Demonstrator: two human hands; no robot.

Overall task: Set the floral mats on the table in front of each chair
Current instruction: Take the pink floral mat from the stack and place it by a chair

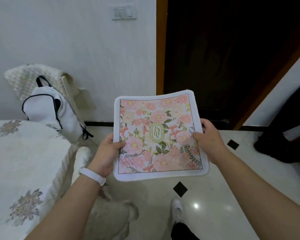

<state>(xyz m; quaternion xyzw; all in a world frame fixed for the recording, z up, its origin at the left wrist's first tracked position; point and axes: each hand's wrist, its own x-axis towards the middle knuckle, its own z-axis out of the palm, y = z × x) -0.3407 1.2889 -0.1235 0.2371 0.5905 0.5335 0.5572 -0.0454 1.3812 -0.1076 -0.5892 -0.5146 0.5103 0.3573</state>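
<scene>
A square floral mat (158, 134) with pink flowers, a white border and a "GARDEN" label in the middle is held flat in the air above the floor. My left hand (107, 153) grips its left edge, thumb on top. My right hand (209, 135) grips its right edge, thumb pressed on the printed face. The edge looks thick, so it may be a stack, but I cannot tell. No table or chair shows in this view.
A bed with a flowered white cover (22, 161) fills the left. A white backpack (50, 110) leans against a pillow and the wall. A dark open doorway (223, 58) lies ahead. A black bag (284, 132) sits on the right. My white shoe (177, 212) stands on the glossy tiled floor.
</scene>
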